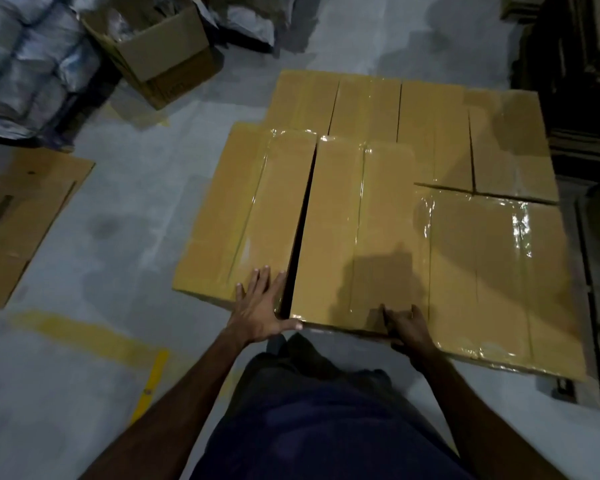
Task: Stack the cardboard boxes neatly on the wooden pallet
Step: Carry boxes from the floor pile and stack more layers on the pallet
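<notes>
on the grey floor, left hand point(262, 308) lies flat on a taped box point(243, 213); right hand point(407, 325) grips its neighbour point(357, 230).

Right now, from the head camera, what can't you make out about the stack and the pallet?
- Wooden pallet: hidden under the taped boxes; only a dark strip shows at the near right corner.
- Layers below: only box tops show.
- Bottom of the gap between the two near boxes: in shadow.
- Right hand: dark, its grip on the box edge is unclear.
- Open carton contents: blurred.
</notes>
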A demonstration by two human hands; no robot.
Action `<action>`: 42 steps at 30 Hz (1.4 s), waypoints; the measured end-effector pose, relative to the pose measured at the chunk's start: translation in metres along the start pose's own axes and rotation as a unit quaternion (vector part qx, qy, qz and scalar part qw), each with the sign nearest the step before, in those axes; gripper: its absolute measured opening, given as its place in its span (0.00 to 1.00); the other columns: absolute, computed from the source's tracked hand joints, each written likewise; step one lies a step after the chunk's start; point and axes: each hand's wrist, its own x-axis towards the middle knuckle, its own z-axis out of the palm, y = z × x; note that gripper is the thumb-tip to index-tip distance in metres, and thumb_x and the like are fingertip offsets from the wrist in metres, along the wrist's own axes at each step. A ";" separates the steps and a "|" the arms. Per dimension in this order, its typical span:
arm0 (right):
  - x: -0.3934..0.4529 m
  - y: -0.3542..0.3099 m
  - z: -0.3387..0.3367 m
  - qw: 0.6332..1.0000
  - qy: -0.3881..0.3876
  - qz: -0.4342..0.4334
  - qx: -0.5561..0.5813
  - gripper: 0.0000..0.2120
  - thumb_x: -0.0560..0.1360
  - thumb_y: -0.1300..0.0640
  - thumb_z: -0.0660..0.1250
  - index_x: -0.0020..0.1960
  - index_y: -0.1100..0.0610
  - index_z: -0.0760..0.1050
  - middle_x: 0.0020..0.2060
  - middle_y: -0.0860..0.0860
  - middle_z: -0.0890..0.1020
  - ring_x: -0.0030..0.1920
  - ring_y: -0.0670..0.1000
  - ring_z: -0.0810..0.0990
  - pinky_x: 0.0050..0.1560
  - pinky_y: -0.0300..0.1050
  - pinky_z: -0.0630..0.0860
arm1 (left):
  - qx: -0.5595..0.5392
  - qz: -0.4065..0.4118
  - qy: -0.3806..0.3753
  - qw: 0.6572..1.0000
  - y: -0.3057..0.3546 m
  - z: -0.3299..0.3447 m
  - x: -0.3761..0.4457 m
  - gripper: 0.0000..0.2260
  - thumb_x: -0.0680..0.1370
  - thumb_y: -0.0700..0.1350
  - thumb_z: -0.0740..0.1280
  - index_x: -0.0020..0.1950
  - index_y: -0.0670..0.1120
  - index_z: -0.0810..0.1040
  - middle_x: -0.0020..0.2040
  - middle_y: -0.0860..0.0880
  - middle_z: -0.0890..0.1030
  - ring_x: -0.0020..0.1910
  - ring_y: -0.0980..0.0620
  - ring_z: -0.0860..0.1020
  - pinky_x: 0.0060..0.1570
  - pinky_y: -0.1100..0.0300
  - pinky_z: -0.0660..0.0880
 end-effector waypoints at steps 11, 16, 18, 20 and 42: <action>-0.014 -0.001 0.006 0.999 0.015 -0.031 0.000 0.32 0.78 0.57 0.75 0.78 0.57 0.67 0.59 0.55 0.79 0.61 0.62 0.79 0.62 0.62 0.81 | 0.049 0.022 0.047 0.997 -0.002 0.013 -0.002 0.47 0.77 0.72 0.64 0.87 0.55 0.44 0.86 0.43 0.39 0.85 0.39 0.40 0.78 0.29 0.45; -0.015 0.000 0.010 0.998 0.025 -0.053 0.008 0.21 0.75 0.58 0.77 0.65 0.52 0.75 0.60 0.55 0.82 0.59 0.59 0.81 0.61 0.62 0.82 | 0.078 0.018 0.061 0.995 -0.002 0.011 -0.003 0.41 0.80 0.69 0.62 0.86 0.57 0.47 0.87 0.43 0.43 0.85 0.39 0.43 0.79 0.29 0.50; -0.018 -0.001 0.012 0.998 0.034 -0.060 -0.010 0.24 0.75 0.57 0.77 0.69 0.54 0.76 0.61 0.55 0.82 0.59 0.59 0.82 0.60 0.62 0.82 | 0.080 0.016 0.059 0.995 -0.002 0.011 -0.002 0.40 0.81 0.68 0.62 0.86 0.57 0.47 0.86 0.43 0.43 0.85 0.39 0.43 0.79 0.29 0.50; -0.021 -0.003 0.013 0.997 0.038 -0.070 -0.023 0.25 0.75 0.58 0.76 0.70 0.54 0.75 0.60 0.53 0.82 0.59 0.58 0.81 0.61 0.61 0.82 | 0.081 0.015 0.057 0.995 -0.002 0.012 -0.001 0.40 0.81 0.68 0.62 0.86 0.57 0.47 0.86 0.43 0.43 0.85 0.39 0.43 0.79 0.30 0.49; -0.028 0.004 0.008 0.986 0.015 -0.130 -0.105 0.14 0.77 0.59 0.73 0.60 0.51 0.75 0.53 0.49 0.81 0.52 0.51 0.79 0.47 0.48 0.79 | 0.049 0.046 0.055 0.996 -0.006 0.009 -0.004 0.35 0.84 0.57 0.66 0.87 0.54 0.52 0.86 0.41 0.46 0.84 0.36 0.45 0.77 0.27 0.52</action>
